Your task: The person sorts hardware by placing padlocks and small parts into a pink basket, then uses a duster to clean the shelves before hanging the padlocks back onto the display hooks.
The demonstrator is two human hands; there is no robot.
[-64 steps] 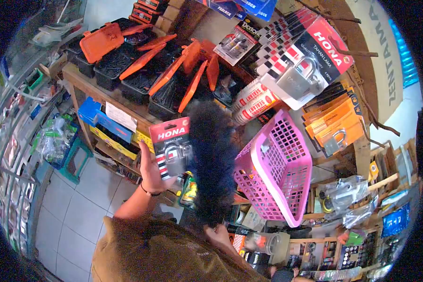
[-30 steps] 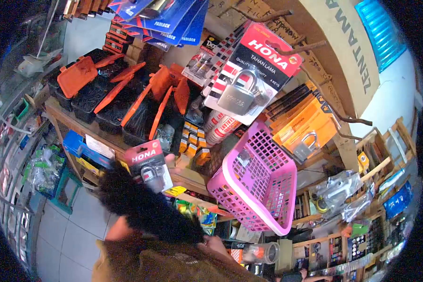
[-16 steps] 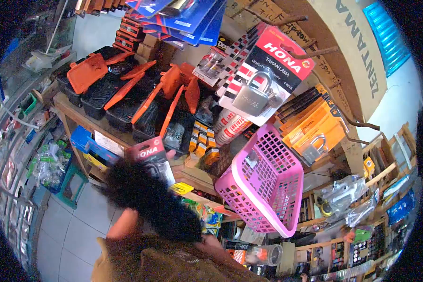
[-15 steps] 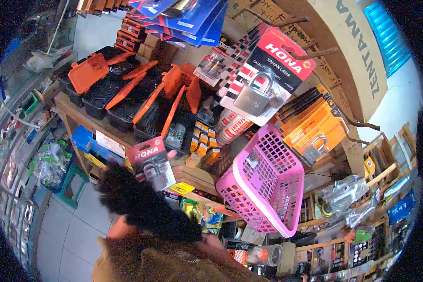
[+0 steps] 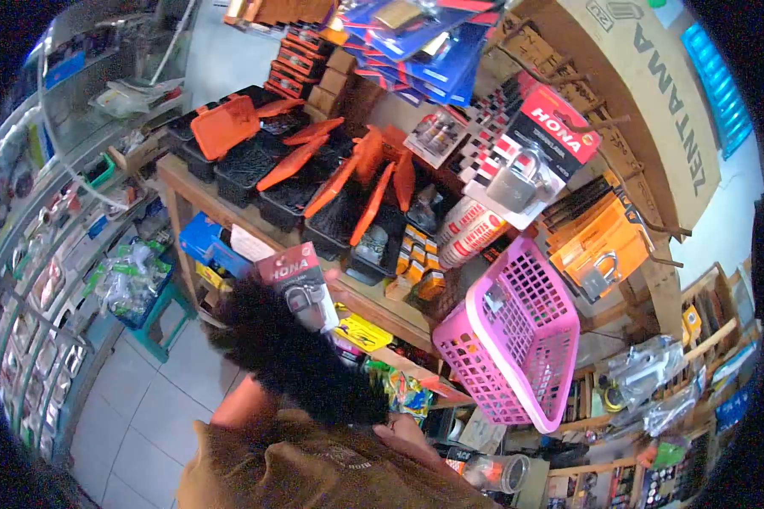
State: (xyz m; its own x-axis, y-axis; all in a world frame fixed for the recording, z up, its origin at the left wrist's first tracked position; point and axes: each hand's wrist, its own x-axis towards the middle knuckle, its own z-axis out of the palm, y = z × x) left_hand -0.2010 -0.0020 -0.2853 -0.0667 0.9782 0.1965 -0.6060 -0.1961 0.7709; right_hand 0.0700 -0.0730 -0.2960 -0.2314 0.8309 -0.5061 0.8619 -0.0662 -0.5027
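Observation:
My left hand (image 5: 332,278) holds a red and black HONA padlock pack (image 5: 299,284); a fingertip shows at the pack's right edge, and the rest is hidden. A black fluffy duster (image 5: 293,352) lies across in front of my left wrist. At the duster's lower right end, close to my shirt, my right hand (image 5: 403,431) is closed on it, its handle hidden. Another HONA padlock pack (image 5: 530,157) hangs on the rack at the upper right. Below that hanging pack is a pink basket (image 5: 458,339).
Black bins with orange lids (image 5: 225,127) line the wooden shelf (image 5: 221,212). Blue padlock packs (image 5: 424,51) hang above. Orange packs (image 5: 603,246) hang at the right, near a large cardboard box (image 5: 654,102). A green stool (image 5: 174,318) stands on the tiled floor.
The view has shifted, so the shelf, basket and hanging packs sit further right in the frame. The pack remains in my left hand and the duster in my right.

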